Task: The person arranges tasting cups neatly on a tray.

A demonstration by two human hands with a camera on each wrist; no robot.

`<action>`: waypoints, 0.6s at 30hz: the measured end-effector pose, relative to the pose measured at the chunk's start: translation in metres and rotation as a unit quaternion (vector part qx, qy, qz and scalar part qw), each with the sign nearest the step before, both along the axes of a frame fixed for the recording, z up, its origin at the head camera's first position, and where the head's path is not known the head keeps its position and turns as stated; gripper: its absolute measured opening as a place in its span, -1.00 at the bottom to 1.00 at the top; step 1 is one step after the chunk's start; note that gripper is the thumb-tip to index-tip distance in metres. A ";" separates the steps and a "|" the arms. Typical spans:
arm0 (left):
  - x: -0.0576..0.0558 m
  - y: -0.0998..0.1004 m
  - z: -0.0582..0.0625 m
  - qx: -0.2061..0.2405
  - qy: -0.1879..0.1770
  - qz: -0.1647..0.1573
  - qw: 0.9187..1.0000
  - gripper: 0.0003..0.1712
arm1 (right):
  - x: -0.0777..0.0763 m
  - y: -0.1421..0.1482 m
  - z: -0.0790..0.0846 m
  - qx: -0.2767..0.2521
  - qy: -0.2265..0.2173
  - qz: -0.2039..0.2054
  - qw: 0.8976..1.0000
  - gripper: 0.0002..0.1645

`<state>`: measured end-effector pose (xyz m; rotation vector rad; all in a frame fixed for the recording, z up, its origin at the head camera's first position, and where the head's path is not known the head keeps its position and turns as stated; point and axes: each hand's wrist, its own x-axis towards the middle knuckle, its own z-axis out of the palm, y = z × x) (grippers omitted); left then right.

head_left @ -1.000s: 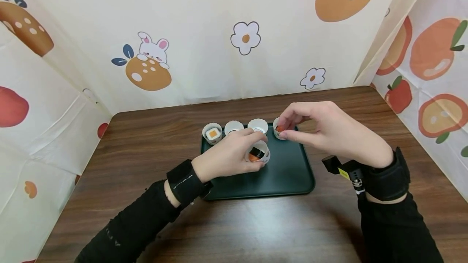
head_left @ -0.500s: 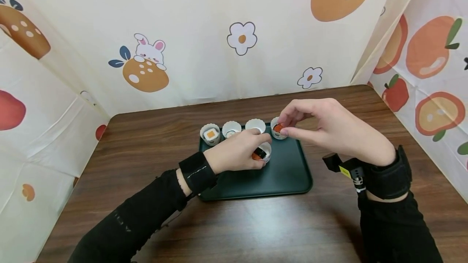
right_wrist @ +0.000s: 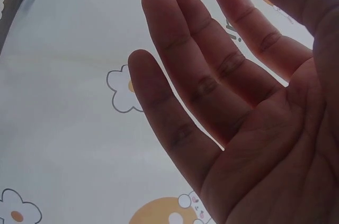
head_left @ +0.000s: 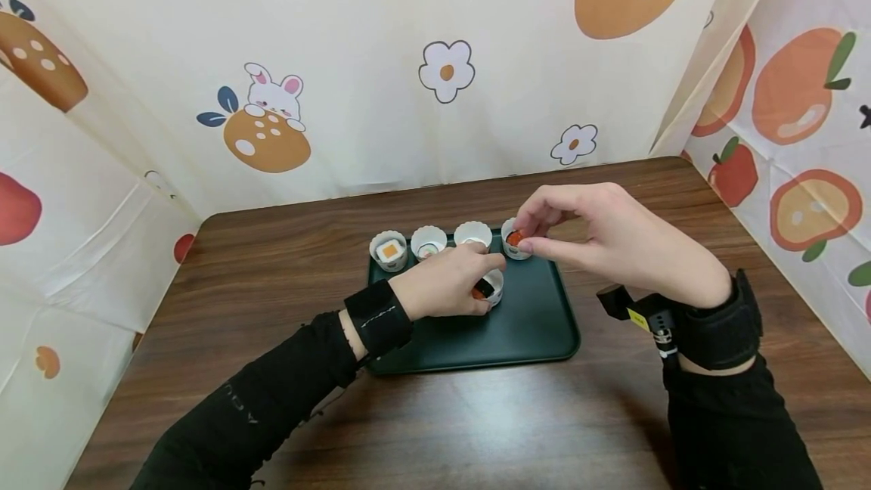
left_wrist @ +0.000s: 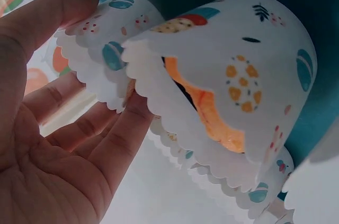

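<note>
My left hand (head_left: 452, 278) holds a white paper cup (left_wrist: 106, 33) with scalloped rim on the dark green tray (head_left: 531, 324), thumb (left_wrist: 63, 9) on one side and fingers on the other. Orange and black sushi (head_left: 485, 289) sits in that cup. Beside it in the left wrist view is a larger-looking patterned cup (left_wrist: 265, 70) with orange and black sushi (left_wrist: 217, 115); the hand hides it in the head view. My right hand (head_left: 599, 229) stays raised by the back-right cup (head_left: 507, 227), which contains orange-red sushi (head_left: 514, 238); its fingers are loosely extended with nothing visible between them.
Along the tray's back edge stand several paper cups: one with yellow-and-white sushi (head_left: 391, 251), a second cup (head_left: 429, 237) with a roll inside, and a third cup (head_left: 472, 232). A brown wooden table (head_left: 306, 248) lies beneath; a printed curtain (head_left: 367, 97) hangs behind.
The head view has shifted slightly. My left hand has edged right relative to the tray, still around the cup and covering more of it. The right hand is nearly still.
</note>
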<state>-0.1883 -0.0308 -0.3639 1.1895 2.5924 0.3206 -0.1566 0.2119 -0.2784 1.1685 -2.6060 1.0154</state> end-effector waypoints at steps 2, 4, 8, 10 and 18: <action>-0.001 0.000 -0.001 -0.004 -0.002 0.001 1.000 -0.43 | 0.000 0.000 0.000 0.002 0.000 0.000 1.000 -0.73; -0.002 0.000 -0.001 -0.007 -0.004 0.002 1.000 -0.44 | 0.000 -0.001 0.000 0.004 -0.001 0.000 1.000 -0.74; -0.003 -0.001 -0.002 -0.015 -0.007 0.003 1.000 -0.44 | -0.001 -0.002 0.000 0.006 -0.006 -0.003 1.000 -0.76; -0.004 -0.001 -0.003 -0.016 -0.008 0.004 1.000 -0.44 | -0.001 -0.002 0.000 0.007 -0.011 -0.004 1.000 -0.76; -0.006 -0.001 -0.005 -0.016 -0.010 0.003 1.000 -0.42 | -0.003 -0.003 -0.002 0.010 -0.019 -0.003 1.000 -0.78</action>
